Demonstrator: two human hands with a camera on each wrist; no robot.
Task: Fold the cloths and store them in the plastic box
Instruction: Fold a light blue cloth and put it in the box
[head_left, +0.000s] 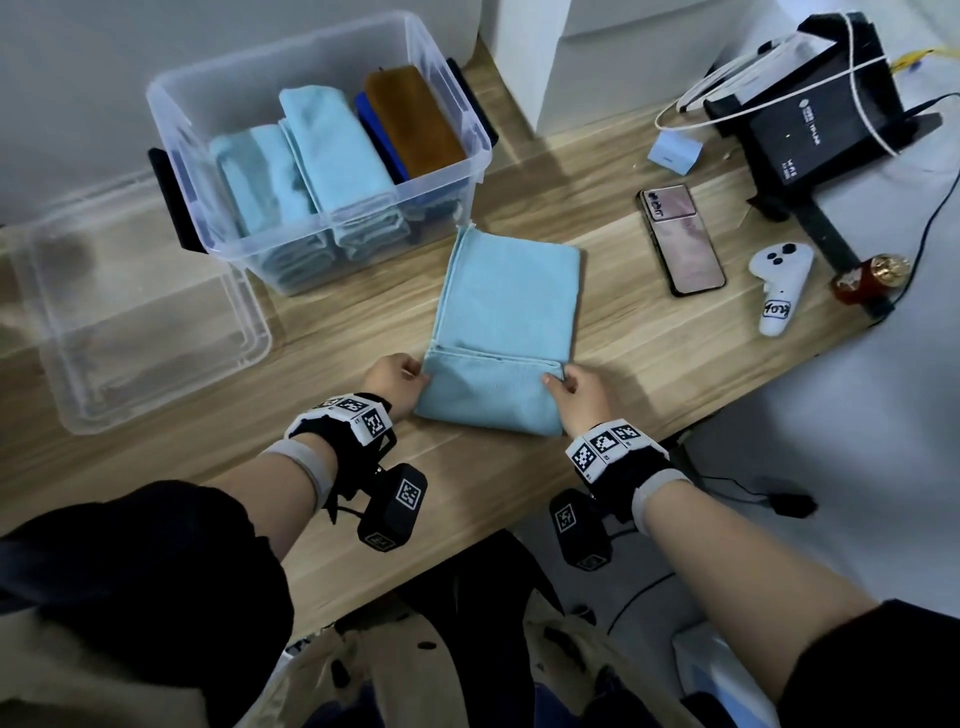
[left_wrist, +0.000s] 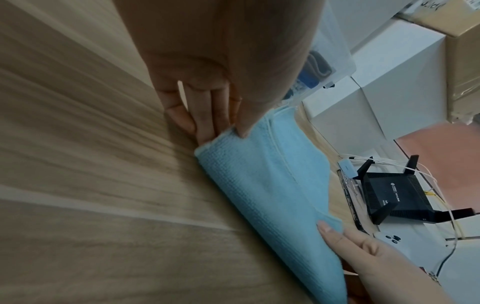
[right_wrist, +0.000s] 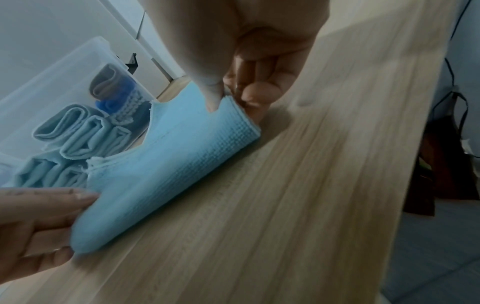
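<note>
A light blue cloth (head_left: 506, 317) lies on the wooden table, its near end turned over onto itself in a fold. My left hand (head_left: 397, 382) pinches the fold's left corner, thumb on top of the cloth (left_wrist: 270, 185) and fingers beneath. My right hand (head_left: 579, 387) pinches the right corner of the cloth (right_wrist: 166, 164) the same way. The clear plastic box (head_left: 457, 98) stands behind, left of the cloth, holding several folded light blue cloths (head_left: 311, 166), a dark blue one and a brown one (head_left: 413, 122).
The box's clear lid (head_left: 130, 322) lies at the table's left. To the right are a phone (head_left: 680, 239), a white controller (head_left: 779, 286), a small blue block (head_left: 675, 150) and a black router (head_left: 826, 124) with cables. The table's front edge runs just behind my wrists.
</note>
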